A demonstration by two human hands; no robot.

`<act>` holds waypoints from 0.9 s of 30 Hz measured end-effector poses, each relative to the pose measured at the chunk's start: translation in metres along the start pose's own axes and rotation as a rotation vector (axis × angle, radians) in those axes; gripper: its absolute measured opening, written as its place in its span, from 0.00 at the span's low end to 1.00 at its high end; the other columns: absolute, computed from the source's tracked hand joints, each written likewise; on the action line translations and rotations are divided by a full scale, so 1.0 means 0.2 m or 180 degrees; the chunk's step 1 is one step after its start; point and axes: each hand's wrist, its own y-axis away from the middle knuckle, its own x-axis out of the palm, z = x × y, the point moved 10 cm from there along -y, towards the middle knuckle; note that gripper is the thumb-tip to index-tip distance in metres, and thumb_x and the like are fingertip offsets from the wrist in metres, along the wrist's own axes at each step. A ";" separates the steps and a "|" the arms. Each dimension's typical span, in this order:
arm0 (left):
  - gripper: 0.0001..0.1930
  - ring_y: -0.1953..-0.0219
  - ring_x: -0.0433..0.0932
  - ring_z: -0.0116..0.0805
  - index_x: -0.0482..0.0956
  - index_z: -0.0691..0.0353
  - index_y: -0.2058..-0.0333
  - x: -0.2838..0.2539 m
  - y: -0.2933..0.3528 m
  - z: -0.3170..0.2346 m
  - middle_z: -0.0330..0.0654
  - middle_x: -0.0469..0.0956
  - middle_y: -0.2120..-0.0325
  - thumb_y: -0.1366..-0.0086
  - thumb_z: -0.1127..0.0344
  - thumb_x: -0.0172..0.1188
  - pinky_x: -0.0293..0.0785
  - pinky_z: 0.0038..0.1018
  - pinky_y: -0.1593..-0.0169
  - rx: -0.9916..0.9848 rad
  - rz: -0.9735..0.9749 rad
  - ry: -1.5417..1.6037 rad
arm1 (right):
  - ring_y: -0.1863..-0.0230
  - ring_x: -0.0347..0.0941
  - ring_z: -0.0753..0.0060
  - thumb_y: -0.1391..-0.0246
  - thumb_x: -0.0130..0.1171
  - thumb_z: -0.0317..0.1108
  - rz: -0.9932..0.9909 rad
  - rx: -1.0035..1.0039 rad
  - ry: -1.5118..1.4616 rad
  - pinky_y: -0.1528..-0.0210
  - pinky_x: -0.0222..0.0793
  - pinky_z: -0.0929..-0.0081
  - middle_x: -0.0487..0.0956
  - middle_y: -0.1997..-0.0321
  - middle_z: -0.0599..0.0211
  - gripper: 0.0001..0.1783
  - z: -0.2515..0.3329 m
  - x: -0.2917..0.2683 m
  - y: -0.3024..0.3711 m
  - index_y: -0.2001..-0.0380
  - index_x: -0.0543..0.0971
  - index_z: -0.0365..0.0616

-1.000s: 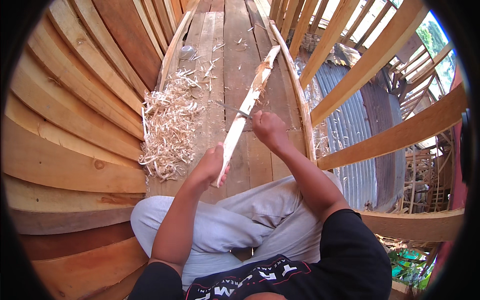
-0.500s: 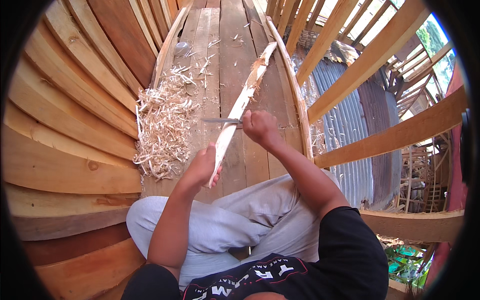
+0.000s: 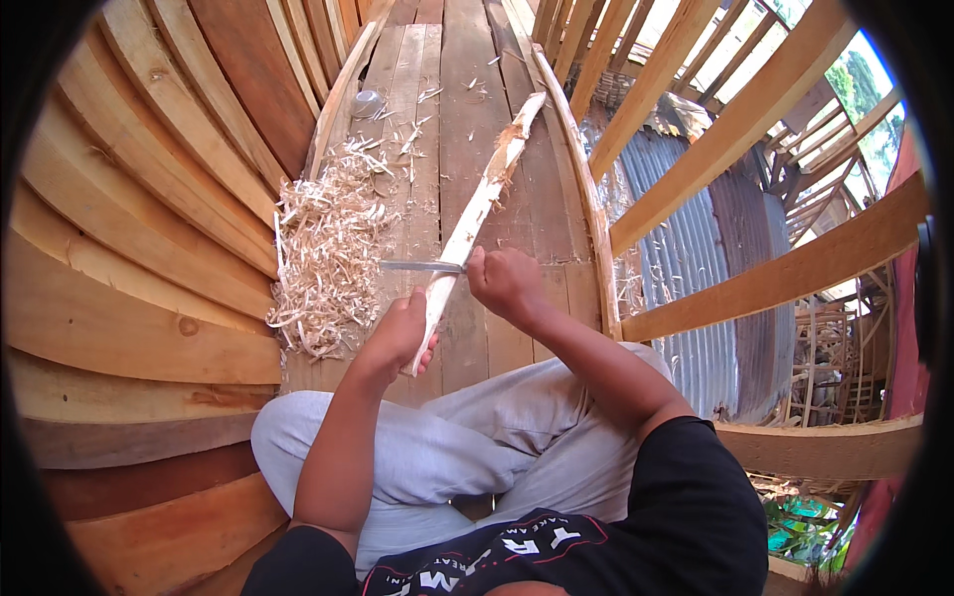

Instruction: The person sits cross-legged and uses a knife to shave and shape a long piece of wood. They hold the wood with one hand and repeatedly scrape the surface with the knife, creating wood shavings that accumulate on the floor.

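A long pale wooden stick (image 3: 475,211), with rough brown bark left near its far end, slants from my lap up and away to the right. My left hand (image 3: 404,333) is wrapped round its near end. In my right hand (image 3: 505,283) is a knife (image 3: 422,265), its handle hidden by the fingers. The blade points left and lies across the stick, a short way beyond my left hand. Pale curled wood shavings (image 3: 328,248) are heaped on the plank floor (image 3: 467,119) left of the stick.
A small clear cup-like object (image 3: 367,102) stands beyond the shavings. Upright boards (image 3: 149,328) wall the left side; a slatted wooden railing (image 3: 775,278) runs along the right, with corrugated metal roofing (image 3: 686,258) outside it. My crossed legs (image 3: 477,427) are close below the stick.
My right hand has drawn the knife along the stick toward me, closer to my left hand. The left hand keeps its hold with hardly any movement.
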 end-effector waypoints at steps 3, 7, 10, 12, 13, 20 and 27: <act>0.26 0.89 0.63 0.25 0.67 0.64 0.62 0.05 0.01 0.00 0.36 0.66 0.85 0.25 0.47 0.29 0.64 0.25 0.87 0.0013 -0.0005 0.0054 | 0.78 0.75 0.38 0.39 0.40 0.43 -0.0537 0.0315 0.0024 0.66 0.71 0.43 0.76 0.83 0.43 0.29 -0.24 -0.10 -0.15 0.86 0.78 0.36; 0.25 0.89 0.63 0.25 0.66 0.64 0.63 0.01 0.01 -0.05 0.36 0.66 0.85 0.25 0.48 0.29 0.64 0.26 0.87 0.0059 -0.0089 0.0001 | 0.77 0.75 0.37 0.40 0.41 0.43 -0.0534 0.0407 -0.0186 0.68 0.71 0.45 0.76 0.82 0.43 0.28 -0.17 -0.02 -0.09 0.86 0.78 0.36; 0.25 0.89 0.63 0.25 0.66 0.64 0.63 0.03 0.04 -0.03 0.36 0.66 0.85 0.26 0.47 0.29 0.65 0.26 0.87 0.0068 -0.0073 -0.0086 | 0.76 0.76 0.36 0.40 0.40 0.43 -0.0528 0.0554 -0.0211 0.67 0.71 0.44 0.77 0.80 0.41 0.29 -0.25 -0.04 -0.14 0.85 0.79 0.34; 0.24 0.89 0.63 0.25 0.65 0.64 0.64 0.02 0.02 -0.02 0.36 0.66 0.85 0.26 0.47 0.30 0.65 0.26 0.87 0.0034 -0.0092 0.0004 | 0.76 0.75 0.37 0.40 0.40 0.43 -0.0750 0.0578 -0.0172 0.68 0.71 0.44 0.77 0.80 0.41 0.29 -0.25 -0.06 -0.14 0.85 0.79 0.35; 0.24 0.89 0.64 0.25 0.65 0.64 0.64 0.02 0.02 -0.02 0.36 0.66 0.85 0.26 0.47 0.30 0.66 0.26 0.86 0.0017 -0.0101 0.0048 | 0.76 0.75 0.37 0.40 0.40 0.43 -0.0862 0.0591 -0.0152 0.68 0.70 0.44 0.77 0.80 0.41 0.29 -0.25 -0.07 -0.14 0.85 0.79 0.35; 0.26 0.88 0.65 0.25 0.66 0.66 0.58 0.04 0.07 -0.03 0.36 0.67 0.84 0.25 0.47 0.30 0.68 0.26 0.85 0.0121 -0.0087 -0.0161 | 0.74 0.75 0.35 0.38 0.39 0.44 -0.0694 0.0552 -0.0198 0.65 0.70 0.43 0.77 0.79 0.40 0.30 -0.26 -0.07 -0.15 0.83 0.78 0.34; 0.24 0.89 0.65 0.24 0.67 0.66 0.59 0.08 0.09 -0.04 0.35 0.67 0.83 0.27 0.46 0.39 0.67 0.24 0.87 0.0124 0.0023 0.0012 | 0.74 0.76 0.36 0.38 0.38 0.44 -0.0725 0.0578 -0.0126 0.66 0.72 0.46 0.77 0.79 0.41 0.29 -0.32 -0.06 -0.18 0.83 0.80 0.36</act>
